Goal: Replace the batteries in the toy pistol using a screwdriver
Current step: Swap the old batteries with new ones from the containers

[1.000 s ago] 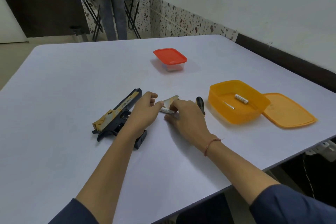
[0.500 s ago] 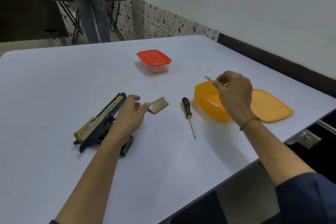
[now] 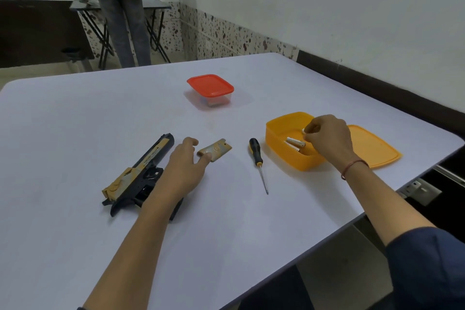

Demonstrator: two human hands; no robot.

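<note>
The black and gold toy pistol (image 3: 141,171) lies on its side on the white table (image 3: 75,133). My left hand (image 3: 183,168) rests over its grip with relaxed fingers, the thumb touching the gold battery cover (image 3: 220,150) that lies loose beside it. A screwdriver (image 3: 256,156) with a black and yellow handle lies to the right of the cover. My right hand (image 3: 327,138) hovers over the open orange box (image 3: 284,158), its curled fingertips pinching a battery (image 3: 304,131). More batteries (image 3: 295,143) lie inside the box.
The orange lid (image 3: 372,148) lies right of the box, near the table's right edge. A clear container with a red lid (image 3: 210,85) stands farther back. A person (image 3: 118,20) stands by a folding table across the room.
My right hand lifted a battery from beside the cover, carried it right and lowered it into the orange box. My left hand stayed at the pistol's grip.
</note>
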